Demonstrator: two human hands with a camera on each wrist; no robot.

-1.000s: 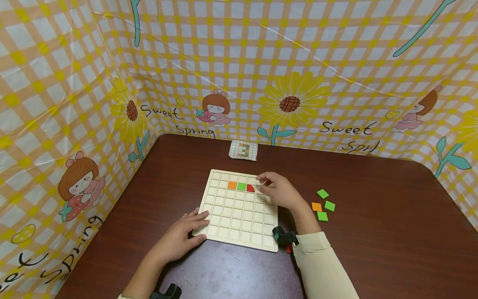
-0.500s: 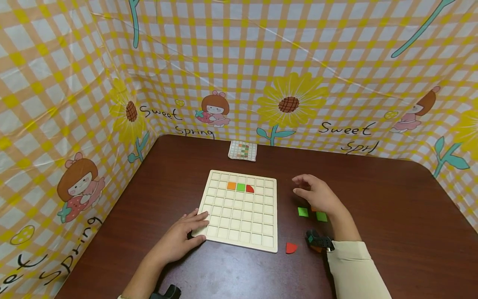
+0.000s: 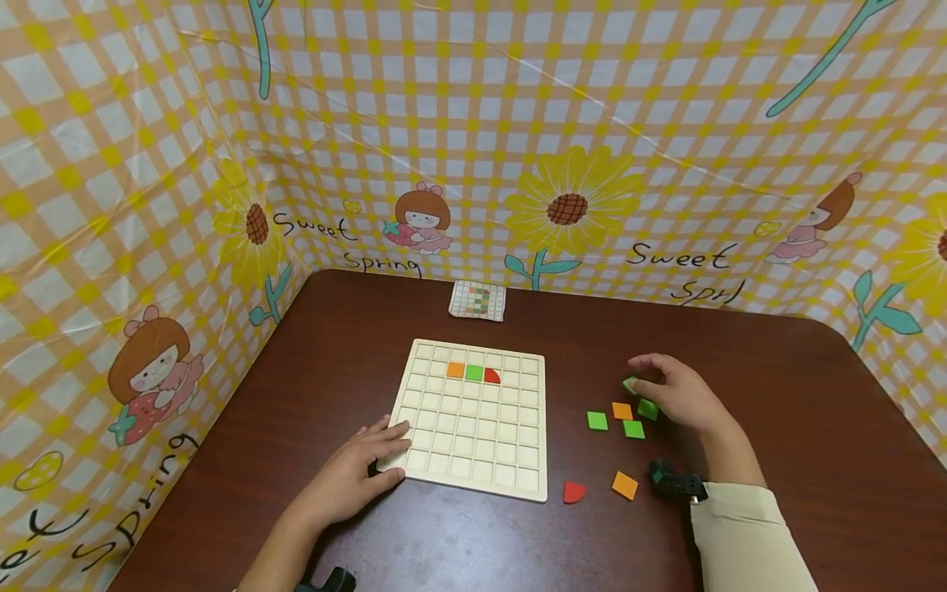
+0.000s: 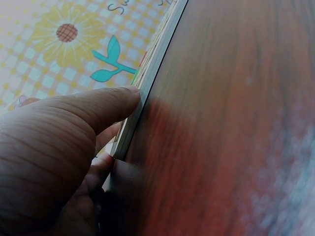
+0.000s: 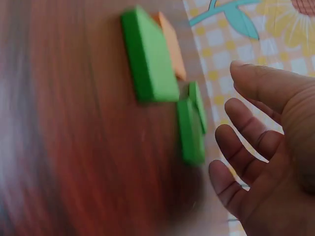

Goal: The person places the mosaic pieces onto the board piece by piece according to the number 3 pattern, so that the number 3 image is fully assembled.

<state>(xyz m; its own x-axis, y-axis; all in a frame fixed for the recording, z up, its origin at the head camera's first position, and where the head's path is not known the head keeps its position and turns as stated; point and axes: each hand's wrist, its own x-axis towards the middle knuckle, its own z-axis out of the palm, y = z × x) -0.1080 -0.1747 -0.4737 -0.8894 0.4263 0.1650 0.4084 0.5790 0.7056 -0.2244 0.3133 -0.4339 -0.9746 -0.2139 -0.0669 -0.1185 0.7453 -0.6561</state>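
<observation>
My left hand (image 3: 355,469) lies on the near left corner of a pale wooden grid board (image 3: 473,427); in the left wrist view its thumb (image 4: 110,101) rests along the board's edge. One row of the board holds an orange square tile (image 3: 455,371), a green square tile (image 3: 474,373) and a red quarter-circle tile (image 3: 491,376). Right of the board, my right hand (image 3: 676,395) hovers with loosely bent fingers over a green tile (image 3: 630,384), partly covering it. A second green tile (image 3: 648,409) sits beneath that hand. The right wrist view shows nothing between its fingers (image 5: 241,113).
Beside the right hand lie an orange tile (image 3: 622,411) and green tiles (image 3: 597,421). Nearer the front are a red quarter-circle piece (image 3: 574,492) and another orange tile (image 3: 625,485). A small patterned grid card (image 3: 478,301) stands at the back, against the checked cloth (image 3: 444,107).
My right hand has left the board and moved right to the loose tiles, uncovering the red and orange pieces in front. The left hand has stayed at the board's corner.
</observation>
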